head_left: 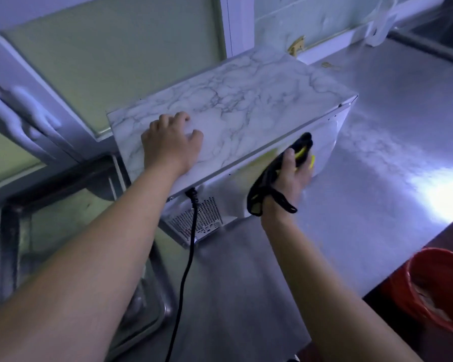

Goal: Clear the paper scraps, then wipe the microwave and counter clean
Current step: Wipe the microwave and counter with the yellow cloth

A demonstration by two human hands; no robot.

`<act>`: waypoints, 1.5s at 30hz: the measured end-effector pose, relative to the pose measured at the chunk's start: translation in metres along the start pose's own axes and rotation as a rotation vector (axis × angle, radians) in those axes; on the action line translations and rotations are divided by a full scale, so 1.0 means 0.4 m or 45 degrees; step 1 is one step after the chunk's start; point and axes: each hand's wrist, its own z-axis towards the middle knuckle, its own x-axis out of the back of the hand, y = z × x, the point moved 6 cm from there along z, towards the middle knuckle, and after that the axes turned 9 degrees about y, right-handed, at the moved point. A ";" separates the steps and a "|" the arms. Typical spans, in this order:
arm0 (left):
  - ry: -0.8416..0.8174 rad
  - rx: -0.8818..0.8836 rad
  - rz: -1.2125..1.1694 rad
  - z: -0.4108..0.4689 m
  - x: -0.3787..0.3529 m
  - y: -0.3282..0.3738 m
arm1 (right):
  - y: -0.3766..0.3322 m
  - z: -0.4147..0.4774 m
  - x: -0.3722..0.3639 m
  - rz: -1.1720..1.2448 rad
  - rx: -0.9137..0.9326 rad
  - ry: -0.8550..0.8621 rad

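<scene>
The microwave [228,118] sits on the shiny metal counter [377,142], near the counter's left edge. Its long side runs from near-left to far-right. You see its back, with the little vent holes [199,220], at the near-left end, so its front points away from you, toward the far right. Its top has a white and gray marble look.

Your left hand [170,145] rests on the top of the microwave, close to the near-left corner. The palm is down and the fingers are bent a little, holding nothing.

Your right hand [290,176] holds a black and yellow cloth [296,155] against the white side of the microwave, the side that faces the open counter. Your thumb and fingers are curled round the cloth. A black strap of the cloth hangs over your wrist.

A black cord [186,270] comes out of the back of the microwave and hangs down past the near edge of the counter.

The counter stretches far to the right, with a bright spot of light on it. A red bucket [429,286] stands lower down, past the counter's right near edge. To the left of the counter are a white door [110,56] with a pale green panel and a white handle [26,111]. A white wall runs along the back edge of the counter, with a small gold latch [297,45] on it.
</scene>
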 end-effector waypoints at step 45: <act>-0.044 -0.041 0.058 0.003 -0.006 0.006 | 0.366 -0.306 0.268 0.179 -1.347 -0.384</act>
